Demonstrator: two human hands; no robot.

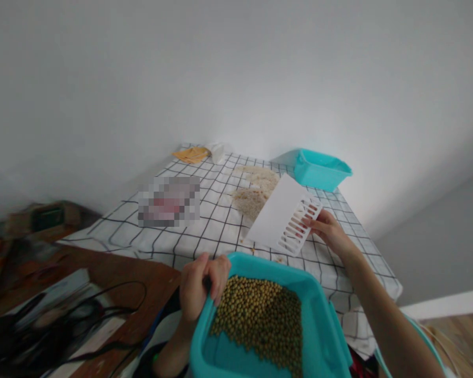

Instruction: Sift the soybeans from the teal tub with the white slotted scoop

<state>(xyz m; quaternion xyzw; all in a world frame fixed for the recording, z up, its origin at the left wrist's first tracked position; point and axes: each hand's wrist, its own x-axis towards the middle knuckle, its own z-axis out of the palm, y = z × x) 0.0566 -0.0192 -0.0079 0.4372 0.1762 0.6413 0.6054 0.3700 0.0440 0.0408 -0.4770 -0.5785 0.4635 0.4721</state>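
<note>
My left hand [205, 281] is closed over the left rim of a teal plastic bin [319, 325], which sits at the table's front edge. Inside it lie many round, greenish-tan beans [260, 315], with some of the bin's floor showing in front. Over the table, my right hand [327, 228] pinches the slotted side of a flat white plastic panel [278, 212], which is held tilted. The panel's far edge is close to a loose beige pile of grain-like bits [250, 199]; whether they touch I cannot tell.
A second teal bin [319, 168] stands at the back right of the checked tablecloth [205, 226]. A yellow cloth [193, 154] and a white crumpled item [216, 152] lie at the back by the wall. A blurred-out flat item [169, 202] is at left. Dark cables [102, 310] clutter the brown surface.
</note>
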